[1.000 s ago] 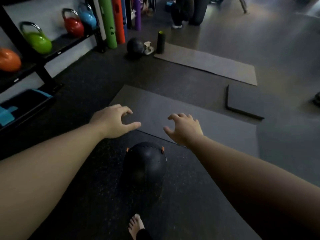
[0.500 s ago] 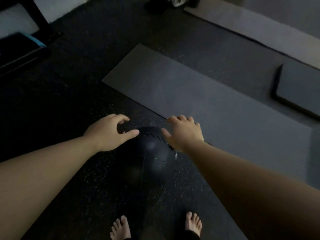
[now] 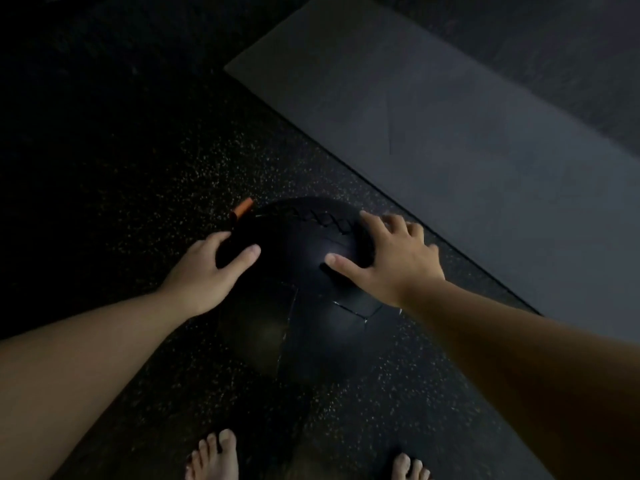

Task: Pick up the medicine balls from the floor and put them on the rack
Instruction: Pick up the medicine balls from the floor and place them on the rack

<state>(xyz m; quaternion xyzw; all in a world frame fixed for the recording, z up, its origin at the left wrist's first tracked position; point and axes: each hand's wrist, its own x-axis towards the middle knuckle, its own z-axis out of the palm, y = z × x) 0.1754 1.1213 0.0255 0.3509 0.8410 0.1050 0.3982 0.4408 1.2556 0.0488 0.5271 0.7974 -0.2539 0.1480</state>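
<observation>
A large black medicine ball (image 3: 298, 306) with a stitched seam and an orange tab (image 3: 242, 207) lies on the dark speckled floor just ahead of my bare feet. My left hand (image 3: 207, 268) cups the ball's upper left side, thumb on top and fingers bent round the flank. On the ball's upper right, my right hand (image 3: 388, 258) rests with its fingers spread and its thumb pointing inward. The ball sits on the floor. No rack is in view.
A grey exercise mat (image 3: 450, 133) lies diagonally on the floor just beyond and right of the ball, its near edge passing close to my right hand. My left foot (image 3: 213, 455) and right foot (image 3: 410, 467) stand at the bottom edge.
I have bent lower and closer. Both hands came down from hovering over the ball to touching it, left on its side and right on its top. The rack has left the view.
</observation>
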